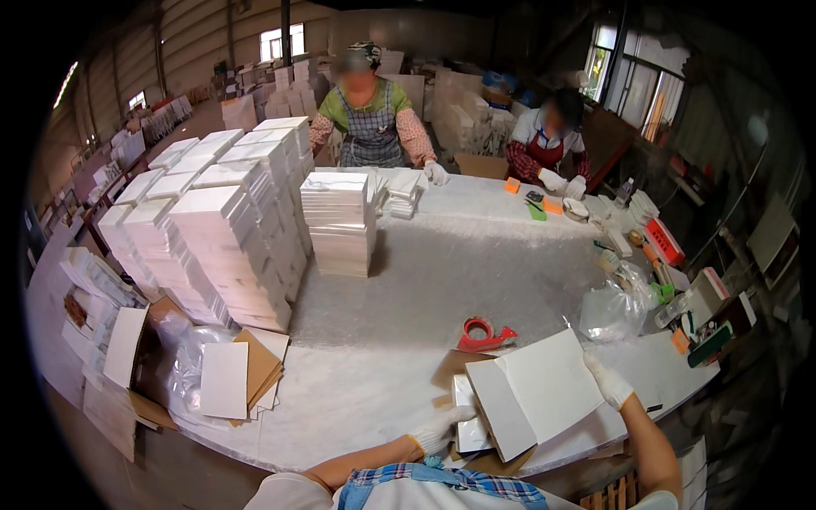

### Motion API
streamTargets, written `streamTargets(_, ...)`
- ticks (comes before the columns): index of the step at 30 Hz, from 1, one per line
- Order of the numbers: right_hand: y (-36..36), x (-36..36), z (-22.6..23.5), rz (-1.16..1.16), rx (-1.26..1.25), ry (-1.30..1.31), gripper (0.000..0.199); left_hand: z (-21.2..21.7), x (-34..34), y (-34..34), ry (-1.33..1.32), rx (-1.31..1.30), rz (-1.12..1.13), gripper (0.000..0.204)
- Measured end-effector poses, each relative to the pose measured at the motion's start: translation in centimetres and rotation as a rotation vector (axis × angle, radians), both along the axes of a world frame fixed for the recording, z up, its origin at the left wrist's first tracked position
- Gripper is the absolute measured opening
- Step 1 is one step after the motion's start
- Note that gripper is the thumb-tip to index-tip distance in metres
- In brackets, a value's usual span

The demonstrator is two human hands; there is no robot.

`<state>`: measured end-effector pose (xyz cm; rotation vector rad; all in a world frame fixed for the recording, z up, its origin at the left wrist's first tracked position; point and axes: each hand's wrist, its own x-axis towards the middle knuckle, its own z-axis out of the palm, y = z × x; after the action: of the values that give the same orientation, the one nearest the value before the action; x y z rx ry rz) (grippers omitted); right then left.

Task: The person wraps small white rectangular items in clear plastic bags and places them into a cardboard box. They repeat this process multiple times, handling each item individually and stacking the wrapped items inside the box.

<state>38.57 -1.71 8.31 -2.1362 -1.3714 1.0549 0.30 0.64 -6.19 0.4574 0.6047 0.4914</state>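
Observation:
In front of me is a cardboard box with a wide white flap (544,378) raised at a tilt. Brown cardboard shows at its far side, and a white tile stack (473,432) shows at its left. My left hand (442,427), in a white knitted glove, has its fingers closed over the edge of that stack, with the fingertips close to the flap. My right hand (607,381), also gloved, grips the right edge of the white flap; its fingertips are partly hidden. Just beyond the box lies a red tape dispenser (484,336) with a roll in it.
Tall stacks of white tiles (229,229) stand at left, beside a smaller stack (338,225). An open carton (136,357) and cardboard sheets (225,380) lie near left. A plastic bag (616,310) and a red box (663,241) are right. Two gloved co-workers (370,123) (548,140) stand opposite.

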Motion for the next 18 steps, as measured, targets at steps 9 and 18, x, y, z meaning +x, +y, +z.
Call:
streamTargets(9, -0.1, -3.9, 3.4, 0.21, 0.284, -0.219, 0.077, -1.1, 3.3, 0.4, 0.12, 0.04, 0.075, 0.044)
streamTargets(18, 0.2, -2.9, 2.8, 0.204, 0.215, -0.219, 0.072, -4.9, 8.2, 0.6, 0.15, -0.085, 0.212, 0.043)
